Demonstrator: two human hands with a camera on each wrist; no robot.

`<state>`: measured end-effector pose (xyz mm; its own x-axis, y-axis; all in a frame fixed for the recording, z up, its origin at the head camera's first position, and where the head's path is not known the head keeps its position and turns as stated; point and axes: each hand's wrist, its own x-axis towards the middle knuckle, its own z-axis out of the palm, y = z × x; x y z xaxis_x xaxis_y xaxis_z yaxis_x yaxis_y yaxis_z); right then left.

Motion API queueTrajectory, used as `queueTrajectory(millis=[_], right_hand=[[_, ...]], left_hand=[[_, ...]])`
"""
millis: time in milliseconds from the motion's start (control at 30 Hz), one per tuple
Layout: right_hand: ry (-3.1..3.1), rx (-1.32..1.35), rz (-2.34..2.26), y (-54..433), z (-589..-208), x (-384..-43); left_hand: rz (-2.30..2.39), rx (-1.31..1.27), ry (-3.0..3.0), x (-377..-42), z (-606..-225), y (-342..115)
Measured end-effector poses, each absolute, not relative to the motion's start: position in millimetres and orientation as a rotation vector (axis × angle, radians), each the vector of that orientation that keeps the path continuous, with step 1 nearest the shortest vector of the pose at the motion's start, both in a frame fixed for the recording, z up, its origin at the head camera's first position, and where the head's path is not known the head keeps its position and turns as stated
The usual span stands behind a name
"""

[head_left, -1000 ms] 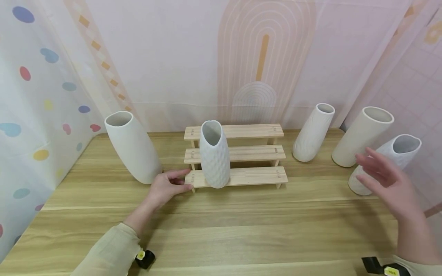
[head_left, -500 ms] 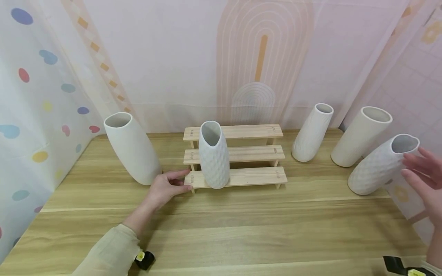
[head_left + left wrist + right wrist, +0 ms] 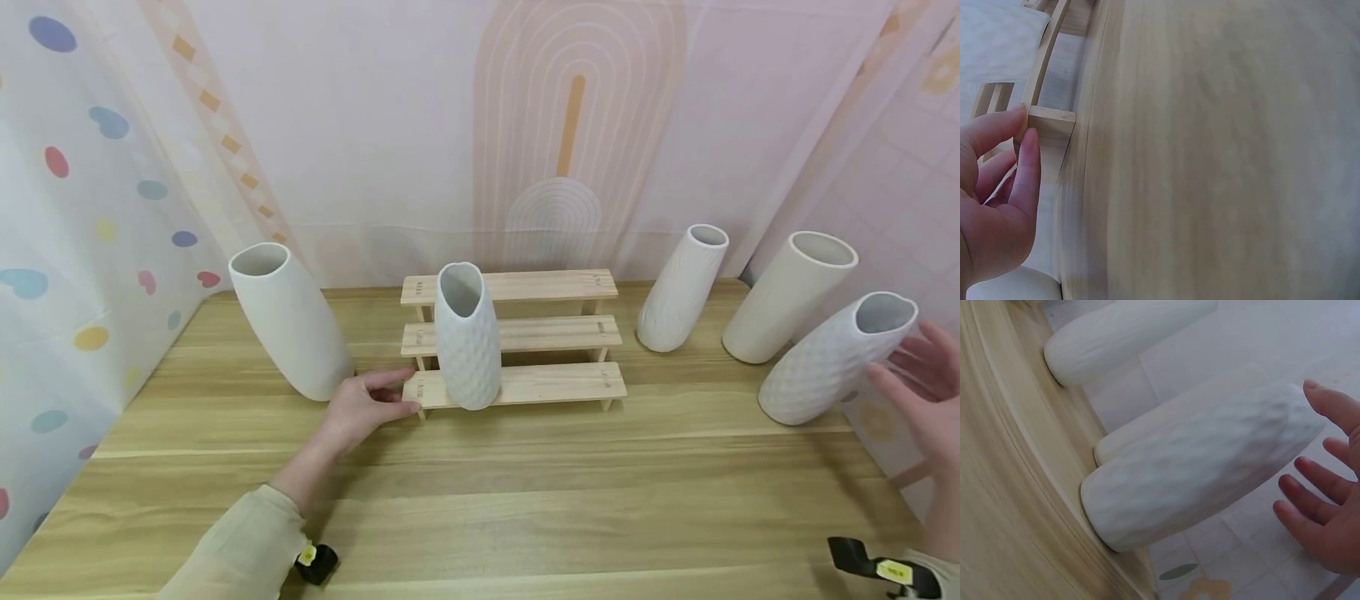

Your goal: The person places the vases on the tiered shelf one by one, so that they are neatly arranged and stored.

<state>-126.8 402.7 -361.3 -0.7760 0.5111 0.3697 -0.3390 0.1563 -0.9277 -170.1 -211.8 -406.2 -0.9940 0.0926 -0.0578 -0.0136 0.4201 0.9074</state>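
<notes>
My left hand (image 3: 365,410) pinches the left end of the lowest board of a three-step wooden display stand (image 3: 562,383). In the left wrist view its fingers (image 3: 1027,172) and thumb close on the board's end. A white dimpled vase (image 3: 468,358) with a notched rim is on the stand's lower left part. My right hand (image 3: 926,392), fingers spread and loosely bent, is beside a second dimpled white vase (image 3: 813,371) at the table's right. In the right wrist view the thumb is near the vase's upper end and the palm is empty.
A smooth white vase (image 3: 292,325) stands left of the stand, close to my left hand. At the right are a slim patterned vase (image 3: 681,296) and a plain cylindrical vase (image 3: 783,304). Patterned curtains (image 3: 360,133) hang behind the wooden table (image 3: 525,500).
My right hand has moved from in front of the right dimpled vase to its right side, then slightly closer to it. My left hand stays on the stand.
</notes>
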Motion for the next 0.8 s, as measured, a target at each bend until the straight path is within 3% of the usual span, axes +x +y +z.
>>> queueTrajectory(millis=[200, 567, 800], right_hand=[[-2.152, -0.141, 1.475, 393.7, -350.4, -132.3], [-2.239, -0.368, 1.368, 384.5, -339.6, -141.0], [-2.228, -0.243, 1.409, 375.4, -338.3, -140.8]], left_hand=[[1.642, 0.077, 2.567, -170.1, -406.4, -211.7], [1.631, 0.089, 2.582, -170.5, -407.4, -211.7], [1.63, 0.092, 2.578, -170.3, -407.0, -212.1]])
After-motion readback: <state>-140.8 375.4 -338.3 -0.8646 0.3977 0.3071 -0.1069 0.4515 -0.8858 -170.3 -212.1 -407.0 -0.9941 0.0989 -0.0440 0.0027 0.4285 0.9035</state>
